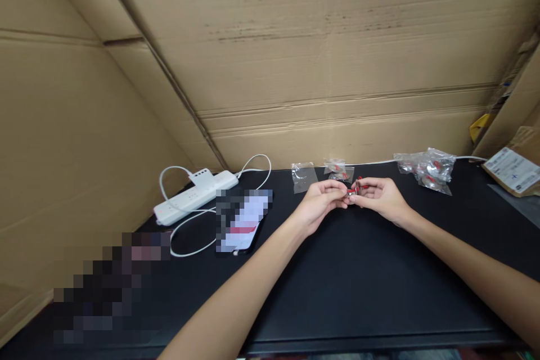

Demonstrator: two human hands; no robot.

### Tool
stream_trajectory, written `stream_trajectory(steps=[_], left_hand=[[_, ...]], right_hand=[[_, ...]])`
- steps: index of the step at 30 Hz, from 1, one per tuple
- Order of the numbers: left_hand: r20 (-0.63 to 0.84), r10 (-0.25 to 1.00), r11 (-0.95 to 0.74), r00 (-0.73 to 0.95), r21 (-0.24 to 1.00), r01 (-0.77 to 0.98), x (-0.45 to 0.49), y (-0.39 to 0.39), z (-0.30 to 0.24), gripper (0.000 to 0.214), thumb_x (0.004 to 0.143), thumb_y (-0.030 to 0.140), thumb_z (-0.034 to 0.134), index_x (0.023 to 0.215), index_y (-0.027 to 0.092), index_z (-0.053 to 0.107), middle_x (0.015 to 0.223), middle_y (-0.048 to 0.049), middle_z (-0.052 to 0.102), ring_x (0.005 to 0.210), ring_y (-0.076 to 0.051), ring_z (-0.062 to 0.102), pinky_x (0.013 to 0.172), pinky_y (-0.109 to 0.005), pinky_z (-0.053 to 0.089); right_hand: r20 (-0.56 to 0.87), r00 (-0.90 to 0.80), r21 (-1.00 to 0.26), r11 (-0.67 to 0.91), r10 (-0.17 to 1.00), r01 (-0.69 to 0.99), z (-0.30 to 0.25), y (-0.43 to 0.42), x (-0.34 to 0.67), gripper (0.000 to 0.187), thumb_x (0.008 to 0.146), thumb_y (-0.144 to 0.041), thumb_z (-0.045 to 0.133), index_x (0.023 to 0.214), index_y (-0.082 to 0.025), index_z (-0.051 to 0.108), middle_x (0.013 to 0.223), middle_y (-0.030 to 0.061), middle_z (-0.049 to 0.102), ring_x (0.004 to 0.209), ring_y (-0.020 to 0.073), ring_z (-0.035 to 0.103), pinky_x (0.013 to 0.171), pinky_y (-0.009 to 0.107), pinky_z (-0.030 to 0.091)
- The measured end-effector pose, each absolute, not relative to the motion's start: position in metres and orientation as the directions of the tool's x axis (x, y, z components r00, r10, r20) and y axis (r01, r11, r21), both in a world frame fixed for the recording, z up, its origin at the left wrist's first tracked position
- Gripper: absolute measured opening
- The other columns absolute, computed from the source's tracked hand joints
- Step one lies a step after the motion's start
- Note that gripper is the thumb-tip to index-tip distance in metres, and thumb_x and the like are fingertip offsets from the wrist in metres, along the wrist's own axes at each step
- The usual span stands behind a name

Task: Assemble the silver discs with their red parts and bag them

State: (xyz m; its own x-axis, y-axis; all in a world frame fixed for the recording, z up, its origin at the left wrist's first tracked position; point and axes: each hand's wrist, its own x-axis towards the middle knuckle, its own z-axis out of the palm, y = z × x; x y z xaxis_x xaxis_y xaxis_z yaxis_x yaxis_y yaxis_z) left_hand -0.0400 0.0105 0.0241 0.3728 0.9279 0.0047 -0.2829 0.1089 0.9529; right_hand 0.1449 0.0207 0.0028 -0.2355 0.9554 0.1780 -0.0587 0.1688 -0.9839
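Observation:
Above the black tabletop (371,275), my left hand (321,203) and my right hand (383,200) meet with fingers pinched on a small silver and red piece (352,193). It looks like shiny metal with red parts; its exact kind is too small to make out, and fingertips hide some of it. Just behind the hands lie small clear bags (340,171) with silver and red pieces in them. A flat clear plastic bag (304,178) is beside them to the left. More bagged silver and red pieces (431,169) form a pile at the back right.
A white power strip (196,197) with a looped white cable (172,242) sits at the left. Near it is a phone (247,222), partly blurred. A brown package (517,166) with a white label stands far right. Cardboard walls (316,56) enclose the back and sides.

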Motion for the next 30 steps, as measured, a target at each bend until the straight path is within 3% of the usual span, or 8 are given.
stream_trajectory(steps=[7,20,30], left_hand=[[-0.052,0.928,0.148,0.369,0.961,-0.235,-0.038,0.007,0.025,0.011,0.078,0.016,0.071,0.086,0.01,0.066,0.072,-0.0066,0.067,0.065,-0.013,0.063,0.066,-0.027,0.049],[-0.07,0.936,0.124,0.344,0.983,-0.138,-0.034,0.004,0.027,0.002,0.08,0.01,0.065,0.078,0.01,0.064,0.066,-0.0029,0.063,0.056,-0.01,0.058,0.055,-0.023,0.045],[-0.097,0.929,0.101,0.358,0.995,0.007,-0.033,0.004,0.027,0.011,0.084,0.015,0.061,0.074,0.011,0.064,0.064,-0.0008,0.058,0.051,-0.008,0.053,0.043,-0.019,0.037]], right_hand=[[0.188,-0.217,-0.982,0.185,0.958,-0.033,0.001,0.021,0.145,0.044,0.056,-0.033,0.088,0.091,-0.014,0.071,0.085,0.0076,0.075,0.072,0.0195,0.072,0.075,0.035,0.061],[0.221,-0.224,-0.973,0.23,0.949,0.011,-0.005,0.021,0.149,0.048,0.057,-0.035,0.088,0.097,-0.014,0.07,0.088,0.0091,0.074,0.075,0.0222,0.072,0.076,0.038,0.061],[0.308,-0.246,-0.935,0.34,0.919,0.103,-0.008,0.022,0.151,0.045,0.063,-0.036,0.085,0.099,-0.014,0.069,0.089,0.0088,0.07,0.07,0.0188,0.067,0.068,0.034,0.06]])
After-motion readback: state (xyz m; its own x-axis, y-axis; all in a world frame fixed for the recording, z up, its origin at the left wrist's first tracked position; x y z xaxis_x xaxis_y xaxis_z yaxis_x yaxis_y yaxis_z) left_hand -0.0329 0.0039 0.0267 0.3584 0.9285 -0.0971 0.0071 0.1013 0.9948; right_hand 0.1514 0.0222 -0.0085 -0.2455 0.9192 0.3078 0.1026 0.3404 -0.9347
